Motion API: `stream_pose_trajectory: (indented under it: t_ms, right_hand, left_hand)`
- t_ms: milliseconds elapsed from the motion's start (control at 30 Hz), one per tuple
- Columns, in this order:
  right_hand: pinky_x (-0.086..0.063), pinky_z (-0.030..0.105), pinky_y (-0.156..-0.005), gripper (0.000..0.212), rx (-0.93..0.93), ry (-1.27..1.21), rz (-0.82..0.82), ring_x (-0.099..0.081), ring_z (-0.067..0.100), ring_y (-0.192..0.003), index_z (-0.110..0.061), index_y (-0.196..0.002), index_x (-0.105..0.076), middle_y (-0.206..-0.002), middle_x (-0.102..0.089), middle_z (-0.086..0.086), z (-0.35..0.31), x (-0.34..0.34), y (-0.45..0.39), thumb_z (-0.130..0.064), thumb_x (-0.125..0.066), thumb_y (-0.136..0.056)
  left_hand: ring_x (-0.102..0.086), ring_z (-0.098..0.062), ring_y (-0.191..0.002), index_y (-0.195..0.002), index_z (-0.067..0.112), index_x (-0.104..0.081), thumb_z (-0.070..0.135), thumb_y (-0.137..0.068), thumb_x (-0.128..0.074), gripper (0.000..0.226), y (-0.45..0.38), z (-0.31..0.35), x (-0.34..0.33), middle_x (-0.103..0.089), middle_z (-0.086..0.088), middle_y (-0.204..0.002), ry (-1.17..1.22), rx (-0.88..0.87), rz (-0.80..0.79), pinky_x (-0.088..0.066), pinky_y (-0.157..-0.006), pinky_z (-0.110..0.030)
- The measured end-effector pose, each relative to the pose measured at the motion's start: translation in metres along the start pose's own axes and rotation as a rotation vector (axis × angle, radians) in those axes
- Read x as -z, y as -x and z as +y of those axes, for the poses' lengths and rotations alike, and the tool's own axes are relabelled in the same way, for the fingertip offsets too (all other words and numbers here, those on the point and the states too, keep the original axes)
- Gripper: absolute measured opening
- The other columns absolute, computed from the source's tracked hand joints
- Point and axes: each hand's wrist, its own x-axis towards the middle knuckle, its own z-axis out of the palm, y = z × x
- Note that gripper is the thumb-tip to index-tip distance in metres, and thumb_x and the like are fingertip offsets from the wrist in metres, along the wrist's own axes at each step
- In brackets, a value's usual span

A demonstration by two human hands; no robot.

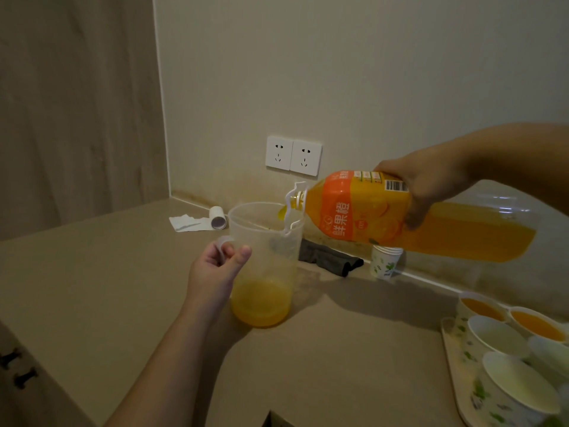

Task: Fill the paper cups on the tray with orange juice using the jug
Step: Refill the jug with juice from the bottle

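Observation:
A clear plastic jug [264, 257] stands on the counter with a little orange juice in its bottom. My left hand [215, 269] grips its handle. My right hand [428, 186] holds a large orange juice bottle [400, 217] tilted almost flat, its mouth over the jug's rim. Juice runs from the mouth into the jug. At the lower right a tray [452, 362] carries several paper cups [495, 337]. The two far cups [537, 323] hold juice; the nearer ones look empty.
A stack of spare paper cups [385, 260] and a dark folded cloth [329, 257] lie by the wall behind the jug. A white paper roll [215, 218] lies at the back left. Two wall sockets [292, 155] sit above the beige counter [92, 272].

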Motion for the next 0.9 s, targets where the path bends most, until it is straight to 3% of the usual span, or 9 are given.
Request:
stream_pose_trajectory:
  t_ms: [333,467,567,767,900]
  right_hand:
    - [-0.053,0.044,-0.089,0.080,-0.031,-0.053,-0.020,-0.062,0.032,-0.105,-0.022,-0.134,-0.056,-0.117,-0.063,0.007,-0.002,0.001,-0.001,-0.041,-0.089,-0.064]
    - [-0.049,0.027,-0.075,0.082,-0.019,-0.124,-0.141,-0.059,0.015,-0.098,-0.031,-0.132,-0.038,-0.111,-0.058,-0.005,-0.007,0.003,0.002,-0.030,-0.090,-0.068]
    - [-0.045,0.021,-0.070,0.079,-0.019,-0.139,-0.155,-0.056,0.009,-0.092,-0.033,-0.127,-0.033,-0.104,-0.054,-0.011,-0.008,0.003,0.002,-0.027,-0.088,-0.070]
    - [-0.045,0.020,-0.068,0.079,-0.011,-0.147,-0.171,-0.055,0.009,-0.091,-0.031,-0.128,-0.034,-0.103,-0.054,-0.012,-0.011,0.000,0.002,-0.026,-0.088,-0.071]
    - [-0.049,0.027,-0.074,0.079,-0.014,-0.146,-0.168,-0.059,0.012,-0.093,-0.031,-0.130,-0.039,-0.105,-0.058,-0.008,-0.012,-0.001,0.003,-0.029,-0.089,-0.069]
  left_hand:
    - [-0.043,-0.013,-0.065,-0.069,0.025,-0.057,0.041,-0.071,-0.090,0.037,0.000,0.000,0.001,-0.046,-0.003,-0.073,0.010,0.004,-0.004,-0.039,-0.061,-0.031]
    - [-0.043,-0.015,-0.068,-0.073,0.022,-0.056,0.041,-0.069,-0.087,0.036,0.002,0.003,0.001,-0.045,-0.005,-0.075,-0.002,0.005,0.002,-0.039,-0.061,-0.031]
    - [-0.043,-0.017,-0.069,-0.076,0.018,-0.055,0.041,-0.068,-0.080,0.035,0.004,0.006,-0.002,-0.044,-0.008,-0.077,-0.009,0.005,-0.002,-0.039,-0.062,-0.031]
    - [-0.044,-0.016,-0.069,-0.075,0.019,-0.056,0.040,-0.069,-0.080,0.032,0.004,0.006,0.000,-0.045,-0.008,-0.077,-0.016,0.005,-0.013,-0.040,-0.061,-0.029]
    - [-0.044,-0.010,-0.063,-0.077,0.018,-0.055,0.041,-0.068,-0.079,0.035,0.004,0.005,0.000,-0.045,-0.005,-0.075,-0.005,0.004,-0.017,-0.041,-0.058,-0.024]
